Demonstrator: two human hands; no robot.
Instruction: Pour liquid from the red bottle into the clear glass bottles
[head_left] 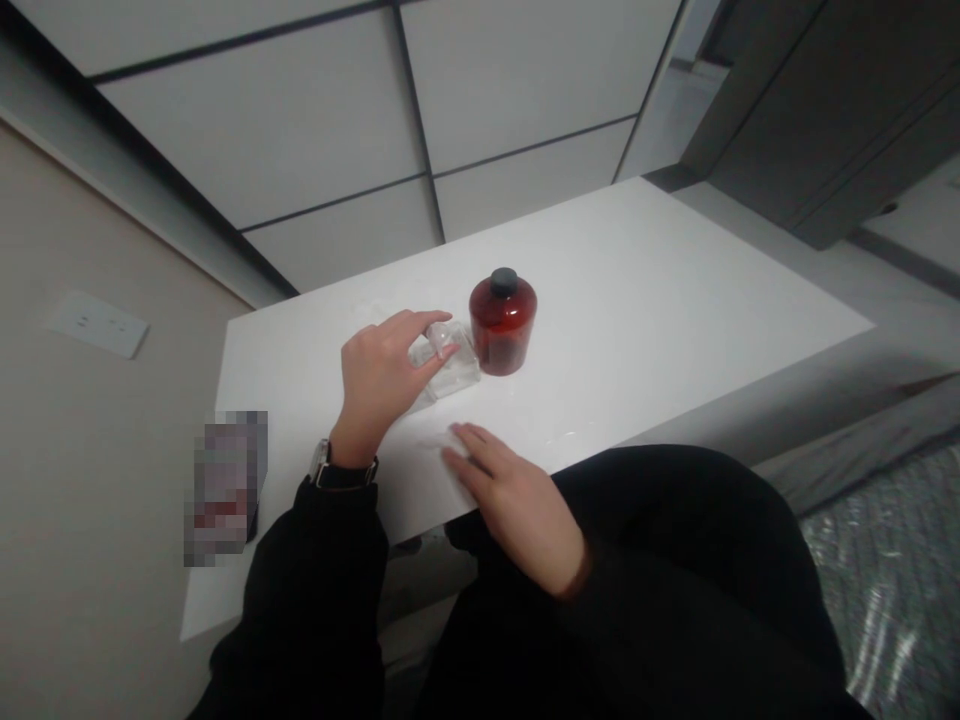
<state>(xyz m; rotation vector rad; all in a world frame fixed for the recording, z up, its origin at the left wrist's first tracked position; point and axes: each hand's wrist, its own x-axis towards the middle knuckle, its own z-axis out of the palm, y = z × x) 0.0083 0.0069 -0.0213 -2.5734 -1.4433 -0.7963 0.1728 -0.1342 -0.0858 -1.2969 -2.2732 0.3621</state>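
Note:
My left hand (386,370), with a watch at the wrist, pinches a small clear piece (440,338) between thumb and forefinger. Just under it lies a clear, glass-like container (459,372) on the white table (637,300), partly hidden by the hand. Touching or nearly touching the container on its right stands a dark red bottle (502,325) with a black cap, upright. Nearer the front edge, my right hand (521,500) hovers over or rests on the tabletop, fingers extended and apart, holding nothing that shows.
A pixelated flat object (229,490) lies at the table's left end. Behind the table are white panels (262,130) with dark seams. A wall socket (101,322) is on the left wall. My dark-clothed legs (675,520) are against the front edge.

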